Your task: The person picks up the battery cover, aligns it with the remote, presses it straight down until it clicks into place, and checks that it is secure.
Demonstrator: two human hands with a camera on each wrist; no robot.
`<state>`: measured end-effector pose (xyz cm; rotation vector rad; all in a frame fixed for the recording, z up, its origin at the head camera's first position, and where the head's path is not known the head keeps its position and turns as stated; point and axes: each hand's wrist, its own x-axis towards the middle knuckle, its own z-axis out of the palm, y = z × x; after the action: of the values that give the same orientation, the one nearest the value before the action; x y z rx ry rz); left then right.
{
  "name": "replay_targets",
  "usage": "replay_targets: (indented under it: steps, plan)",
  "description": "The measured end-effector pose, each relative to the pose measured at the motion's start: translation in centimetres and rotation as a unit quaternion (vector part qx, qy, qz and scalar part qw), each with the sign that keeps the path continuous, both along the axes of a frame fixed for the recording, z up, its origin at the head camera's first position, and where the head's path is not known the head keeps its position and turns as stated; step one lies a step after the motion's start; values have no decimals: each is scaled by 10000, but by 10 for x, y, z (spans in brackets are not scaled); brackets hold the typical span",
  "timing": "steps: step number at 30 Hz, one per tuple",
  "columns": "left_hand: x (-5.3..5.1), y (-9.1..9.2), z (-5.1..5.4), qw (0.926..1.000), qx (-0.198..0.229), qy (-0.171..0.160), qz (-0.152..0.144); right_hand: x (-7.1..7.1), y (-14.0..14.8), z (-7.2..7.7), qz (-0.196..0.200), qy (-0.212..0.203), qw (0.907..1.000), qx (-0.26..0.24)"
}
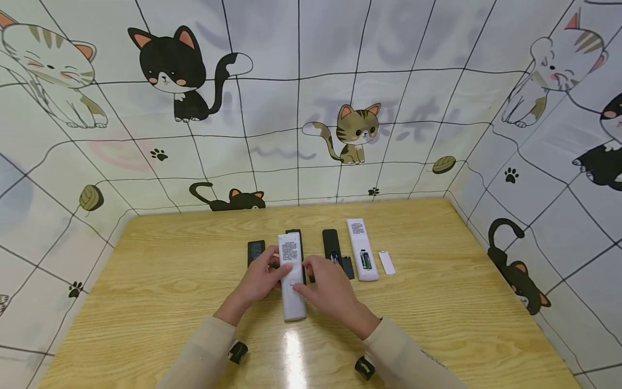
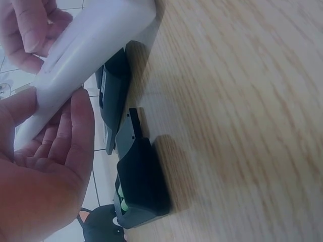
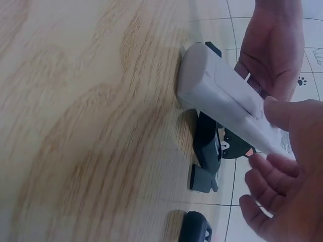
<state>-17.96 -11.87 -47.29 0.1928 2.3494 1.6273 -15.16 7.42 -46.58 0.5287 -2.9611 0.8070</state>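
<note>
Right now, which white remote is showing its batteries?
The white remote lying on the table, beside a small white cover: its batteries show. The other white remote, held by the left hand, shows none.

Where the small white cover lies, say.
In the head view, the small white cover lies right of centre on the table, just right of the open white remote.

A wood-grain table [image 1: 184, 281] carrying a bright glare [image 1: 293, 359] stands against white gridded walls [image 1: 272, 178] printed with cartoon cats [image 1: 171, 67].
</note>
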Motion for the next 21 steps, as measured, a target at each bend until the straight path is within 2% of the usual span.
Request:
replay_targets:
  steps: [5,11,21]
  plan:
    - [1,0,2,10000,11,8,-3,2,-1,1,-139,-273,9995,90]
    - [2,2,1,10000,-16,39,18,3,-3,-4,-88,-273,9990,350]
    - [4,1,0,9999,-26,155,-12,3,-7,-7,-73,-221,9990,378]
